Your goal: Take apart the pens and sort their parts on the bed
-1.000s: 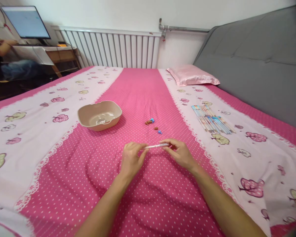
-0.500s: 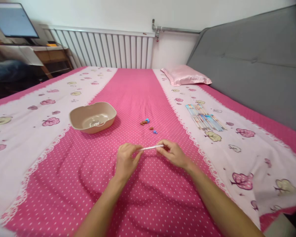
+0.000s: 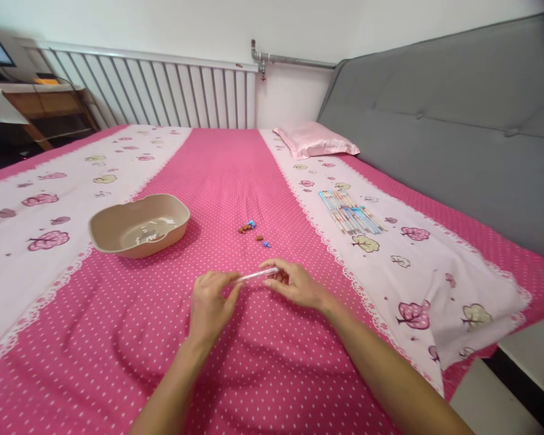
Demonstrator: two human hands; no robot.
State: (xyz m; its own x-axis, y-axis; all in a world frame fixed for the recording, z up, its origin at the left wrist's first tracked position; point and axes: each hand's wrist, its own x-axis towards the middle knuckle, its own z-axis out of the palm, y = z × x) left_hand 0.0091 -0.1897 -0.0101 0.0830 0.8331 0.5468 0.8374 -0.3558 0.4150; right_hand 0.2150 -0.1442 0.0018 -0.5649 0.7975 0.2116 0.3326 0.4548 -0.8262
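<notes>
Both hands hold one thin clear pen [image 3: 256,276] level above the pink dotted bedsheet [image 3: 236,181]. My left hand [image 3: 211,304] pinches its left end. My right hand [image 3: 294,284] pinches its right end, fingers closed round it. Just beyond the pen lie a few small brown and blue bits [image 3: 254,231] on the sheet. A beige bowl [image 3: 138,225] with some small pieces inside sits to the left. A row of several coloured pens [image 3: 350,211] lies on the pale strip to the right.
A pink pillow [image 3: 315,140] rests at the far end by the grey headboard [image 3: 435,127]. A white radiator [image 3: 154,90] runs along the back wall. A wooden desk [image 3: 40,112] stands at the far left. The bed's edge drops off at lower right.
The view has swung to the right, so everything sits further left in the picture. Both hands keep the same pinch on the pen.
</notes>
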